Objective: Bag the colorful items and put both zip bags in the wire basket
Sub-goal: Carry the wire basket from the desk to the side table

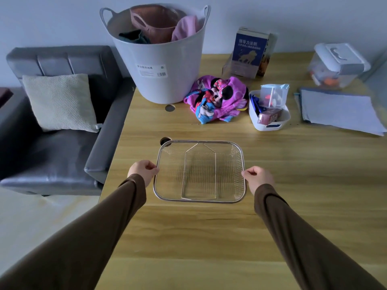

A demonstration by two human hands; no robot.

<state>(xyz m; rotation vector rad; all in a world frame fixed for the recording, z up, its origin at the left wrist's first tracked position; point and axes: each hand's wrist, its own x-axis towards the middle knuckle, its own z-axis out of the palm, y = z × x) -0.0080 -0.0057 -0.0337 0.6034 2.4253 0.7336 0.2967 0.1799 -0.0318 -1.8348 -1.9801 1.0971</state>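
Observation:
A rectangular wire basket point(200, 143) lies on the wooden table in front of me, with nothing in it. My left hand point(142, 171) grips its left rim and my right hand point(258, 177) grips its right rim. Beyond it, a small white bin point(256, 120) holds a clear lidded container with colorful bits, a reddish box and blue items. A larger clear lidded box point(337, 66) with orange pieces inside stands at the far right. Grey zip bags point(339, 109) lie flat at the right edge.
A big white tub point(163, 59) of laundry stands at the table's back left, with a purple cartoon-print cloth point(217, 98) beside it. Books point(250, 53) stand at the back. A grey sofa point(58, 143) with a cushion sits left of the table.

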